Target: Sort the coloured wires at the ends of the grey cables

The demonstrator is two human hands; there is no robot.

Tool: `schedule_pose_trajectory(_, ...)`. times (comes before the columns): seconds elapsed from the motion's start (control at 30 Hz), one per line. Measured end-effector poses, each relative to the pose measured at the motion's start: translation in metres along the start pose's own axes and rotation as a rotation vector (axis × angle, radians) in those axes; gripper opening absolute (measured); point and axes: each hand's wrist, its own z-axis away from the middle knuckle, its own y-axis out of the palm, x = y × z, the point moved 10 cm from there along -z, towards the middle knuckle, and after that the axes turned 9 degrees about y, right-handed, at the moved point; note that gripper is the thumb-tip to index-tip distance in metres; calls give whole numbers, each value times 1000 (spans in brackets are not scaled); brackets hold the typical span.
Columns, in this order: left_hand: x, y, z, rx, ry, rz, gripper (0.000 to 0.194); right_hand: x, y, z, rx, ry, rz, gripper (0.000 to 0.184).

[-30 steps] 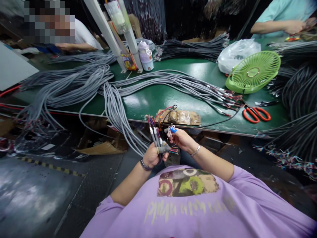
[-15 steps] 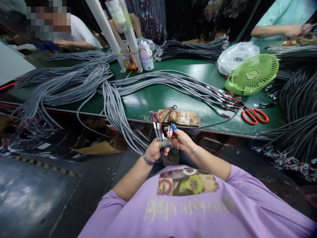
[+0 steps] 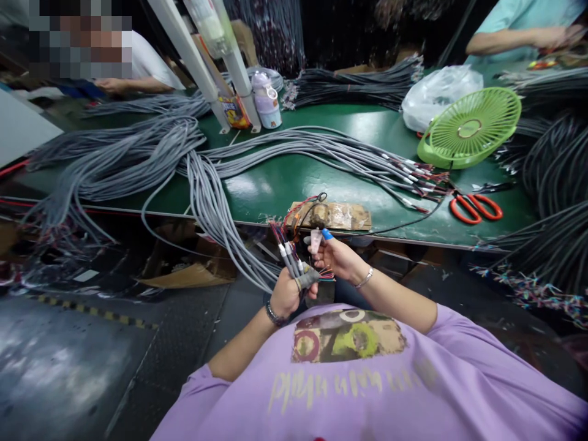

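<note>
My left hand (image 3: 285, 295) is closed round a small bunch of grey cable ends (image 3: 288, 254) with white sleeves and bared coloured wires, held upright below the table's front edge. My right hand (image 3: 337, 257) is beside it, fingers pinched on a small pale part (image 3: 315, 240), with a blue cot on one fingertip. The held cables belong to a thick grey bundle (image 3: 215, 208) that hangs off the green table (image 3: 285, 177). A taped wooden block (image 3: 337, 216) with red and black leads lies on the table just above my hands.
Grey cable bundles (image 3: 114, 153) cover the left and middle of the table. Red-handled scissors (image 3: 475, 207) and a green fan (image 3: 471, 128) sit at the right, near a white plastic bag (image 3: 436, 98). A bottle (image 3: 266, 101) stands by slanted white posts. Other people work at the far side.
Both hands have shifted slightly, with the cable ends tilting a little leftwards; the grips look the same. The view has drifted a bit.
</note>
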Motion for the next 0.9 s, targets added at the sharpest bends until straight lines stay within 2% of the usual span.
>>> schedule_pose_trajectory(0.07, -4, -4, 4, -67, 53, -25, 32, 5, -1, 1, -7, -63, 19, 26)
schedule_pose_trajectory(0.13, -7, -8, 5, -127, 92, -30, 30, 8, -1, 1, -12, -106, 21, 23)
schedule_pose_trajectory(0.3, -9, -9, 1, -197, 116, -30, 29, 7, -2, -2, -47, -63, 6, 36)
schedule_pose_trajectory(0.53, -7, -9, -7, -218, 98, -18, 28, 13, 0, -6, -29, -97, -10, 34)
schedule_pose_trajectory(0.67, 1, -9, -10, -205, 53, -29, 28, 11, -5, -8, -74, -93, -5, 31)
schedule_pose_trajectory(0.9, 5, -7, -10, -196, 51, -12, 29, 7, -4, -5, -72, -68, -10, 37)
